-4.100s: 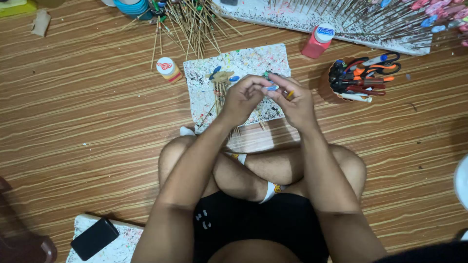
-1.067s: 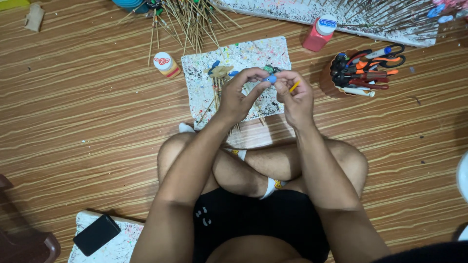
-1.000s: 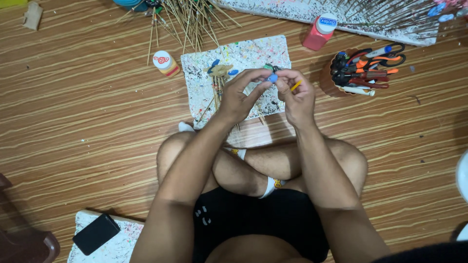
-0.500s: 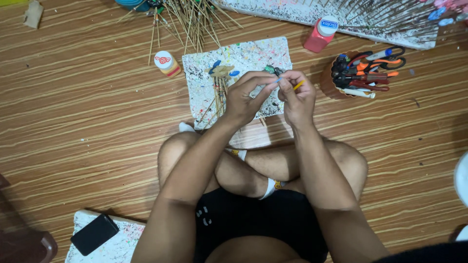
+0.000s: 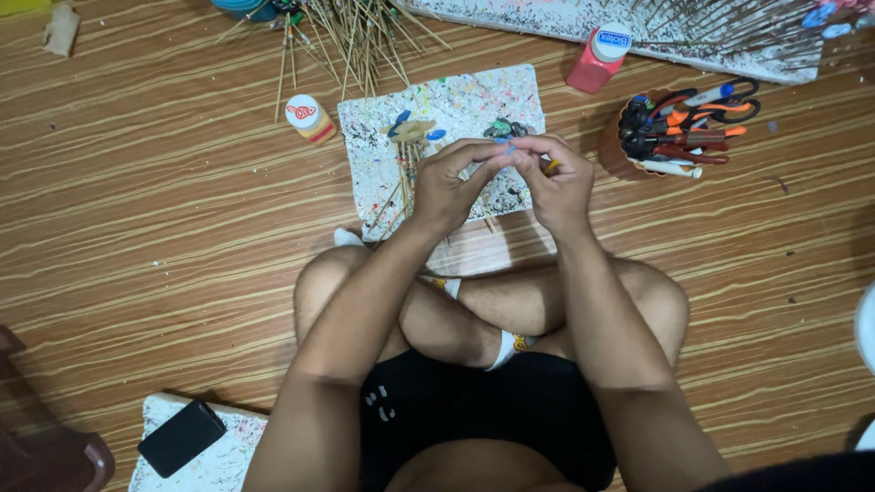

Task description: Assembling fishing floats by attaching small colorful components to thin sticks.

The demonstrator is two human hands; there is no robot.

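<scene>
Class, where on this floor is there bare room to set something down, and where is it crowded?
Bare floor lies left of the spattered board, below the small bottle. More lies right of the knee, below the tool cup. The top edge is crowded with sticks.

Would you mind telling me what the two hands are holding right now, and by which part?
Both hands pinch a tiny blue piece between the fingertips, left hand meeting right hand. It is too small to tell which part is gripped.

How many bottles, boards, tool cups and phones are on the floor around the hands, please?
Bottles: 2, yellow and red
Splattered boards: 3
Tool cup: 1
Phone: 1
Total: 7
</scene>
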